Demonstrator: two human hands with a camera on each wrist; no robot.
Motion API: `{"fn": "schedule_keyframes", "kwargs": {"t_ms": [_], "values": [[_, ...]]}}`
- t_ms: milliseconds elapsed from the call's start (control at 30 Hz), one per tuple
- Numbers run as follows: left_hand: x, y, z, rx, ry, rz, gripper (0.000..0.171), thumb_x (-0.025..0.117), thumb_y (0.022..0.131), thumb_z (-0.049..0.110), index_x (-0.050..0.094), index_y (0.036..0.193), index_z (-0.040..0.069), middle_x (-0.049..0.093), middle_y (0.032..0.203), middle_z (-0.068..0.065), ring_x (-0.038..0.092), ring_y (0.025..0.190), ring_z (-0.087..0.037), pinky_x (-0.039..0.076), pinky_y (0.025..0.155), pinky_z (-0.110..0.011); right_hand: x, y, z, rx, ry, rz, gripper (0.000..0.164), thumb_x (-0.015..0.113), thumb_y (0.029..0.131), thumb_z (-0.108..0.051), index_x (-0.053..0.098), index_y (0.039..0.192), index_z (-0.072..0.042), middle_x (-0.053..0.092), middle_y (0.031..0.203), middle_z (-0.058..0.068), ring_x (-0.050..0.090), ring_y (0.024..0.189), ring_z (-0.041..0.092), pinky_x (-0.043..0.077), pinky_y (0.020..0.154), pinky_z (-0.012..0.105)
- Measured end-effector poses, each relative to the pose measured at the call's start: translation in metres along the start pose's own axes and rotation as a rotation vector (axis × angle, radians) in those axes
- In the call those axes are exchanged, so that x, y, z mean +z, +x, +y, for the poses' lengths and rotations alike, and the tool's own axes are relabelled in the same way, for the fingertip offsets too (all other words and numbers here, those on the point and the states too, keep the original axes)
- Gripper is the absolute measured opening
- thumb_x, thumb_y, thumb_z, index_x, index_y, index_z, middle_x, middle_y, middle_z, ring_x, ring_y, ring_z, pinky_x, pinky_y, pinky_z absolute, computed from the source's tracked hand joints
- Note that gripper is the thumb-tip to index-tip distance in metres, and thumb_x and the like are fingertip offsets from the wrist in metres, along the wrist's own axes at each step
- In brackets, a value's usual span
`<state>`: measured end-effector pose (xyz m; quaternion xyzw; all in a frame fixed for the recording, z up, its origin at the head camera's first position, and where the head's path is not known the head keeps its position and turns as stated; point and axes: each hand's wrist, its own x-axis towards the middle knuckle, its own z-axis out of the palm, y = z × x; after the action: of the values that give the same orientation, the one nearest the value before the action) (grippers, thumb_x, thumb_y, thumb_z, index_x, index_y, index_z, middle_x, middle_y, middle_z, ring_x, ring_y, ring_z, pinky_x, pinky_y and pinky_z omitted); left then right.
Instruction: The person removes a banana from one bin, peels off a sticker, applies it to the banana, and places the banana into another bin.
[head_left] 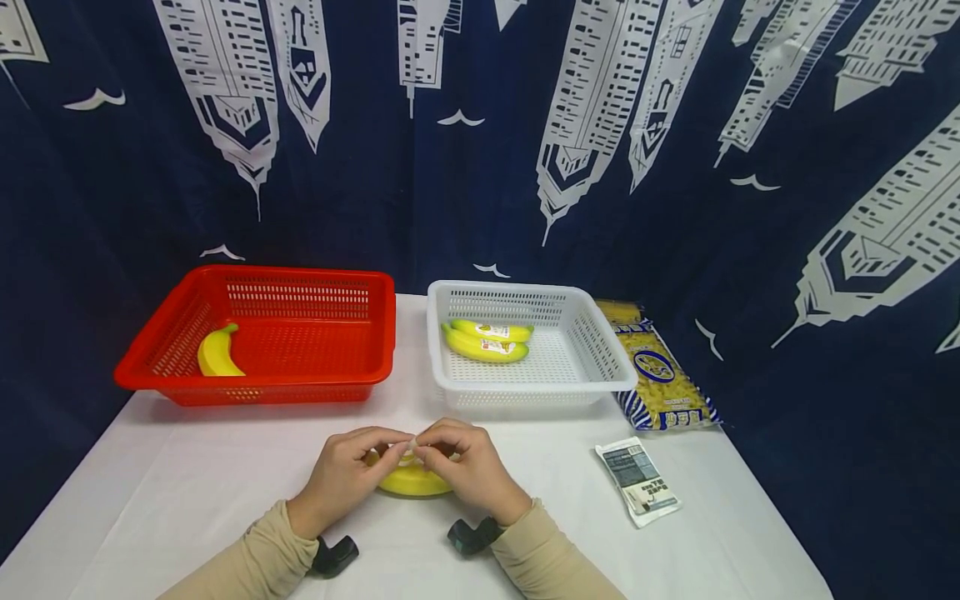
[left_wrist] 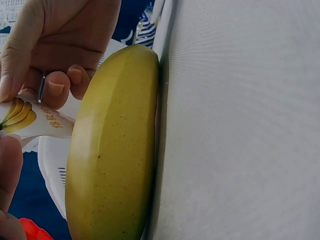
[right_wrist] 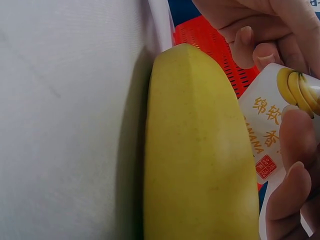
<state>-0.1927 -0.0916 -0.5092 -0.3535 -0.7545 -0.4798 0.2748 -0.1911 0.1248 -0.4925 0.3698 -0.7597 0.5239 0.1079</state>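
A yellow banana [head_left: 414, 481] lies on the white table between the two hands. A white label [left_wrist: 47, 119] with printed bananas and orange lettering stands up from it, partly peeled away. The left hand [head_left: 354, 472] pinches the label at one side with thumb and fingertips. From the other side the right hand [head_left: 474, 468] pinches the same label [right_wrist: 267, 117]. Both hands hover just over the banana, fingertips nearly meeting. How much of the label still sticks to the peel is hidden.
Behind on the left, a red basket [head_left: 255, 381] holds one banana [head_left: 218, 353]. A white basket [head_left: 525, 387] beside it holds two labelled bananas [head_left: 487, 343]. To the right lie a yellow-and-blue food bag [head_left: 663, 375] and a small white packet [head_left: 639, 483].
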Motion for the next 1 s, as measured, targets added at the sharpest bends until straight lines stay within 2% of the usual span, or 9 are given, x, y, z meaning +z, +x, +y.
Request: {"fn": "schedule_keyframes", "kwargs": {"t_ms": [300, 533, 767, 1000], "values": [[0.0004, 0.0002, -0.0011, -0.010, -0.006, 0.002, 0.027, 0.081, 0.083, -0.002, 0.078, 0.102, 0.018, 0.076, 0.086, 0.007, 0.060, 0.068, 0.000, 0.047, 0.061, -0.013, -0.0006, 0.0003, -0.0032, -0.005, -0.017, 0.015, 0.007, 0.070, 0.098, -0.008, 0.077, 0.101, -0.008, 0.074, 0.090, 0.005, 0.065, 0.071, 0.008, 0.057, 0.058, 0.027], [0.0012, 0.0002, -0.0011, -0.015, -0.025, 0.007, 0.028, 0.085, 0.081, 0.004, 0.079, 0.102, 0.021, 0.071, 0.078, 0.012, 0.055, 0.063, 0.001, 0.043, 0.055, -0.013, -0.0006, 0.0000, -0.0006, -0.007, -0.008, 0.009, 0.008, 0.069, 0.098, -0.007, 0.076, 0.101, -0.009, 0.074, 0.091, 0.005, 0.067, 0.071, 0.010, 0.057, 0.058, 0.028], [0.0012, -0.0011, -0.0017, -0.020, -0.041, 0.014, 0.027, 0.084, 0.082, -0.001, 0.080, 0.101, 0.017, 0.079, 0.094, 0.003, 0.068, 0.076, -0.003, 0.050, 0.064, -0.012, 0.0000, -0.0005, 0.0007, 0.004, 0.002, 0.001, 0.007, 0.069, 0.099, -0.008, 0.076, 0.100, -0.008, 0.073, 0.089, 0.005, 0.065, 0.070, 0.005, 0.056, 0.057, 0.027], [0.0005, -0.0006, -0.0006, -0.023, -0.080, 0.012, 0.025, 0.081, 0.084, -0.002, 0.080, 0.103, 0.016, 0.079, 0.096, 0.000, 0.072, 0.082, -0.006, 0.052, 0.070, -0.013, -0.0004, -0.0006, -0.0007, 0.024, -0.005, 0.002, 0.008, 0.069, 0.099, -0.009, 0.076, 0.101, -0.009, 0.074, 0.091, 0.005, 0.065, 0.071, 0.004, 0.057, 0.058, 0.028]]}}
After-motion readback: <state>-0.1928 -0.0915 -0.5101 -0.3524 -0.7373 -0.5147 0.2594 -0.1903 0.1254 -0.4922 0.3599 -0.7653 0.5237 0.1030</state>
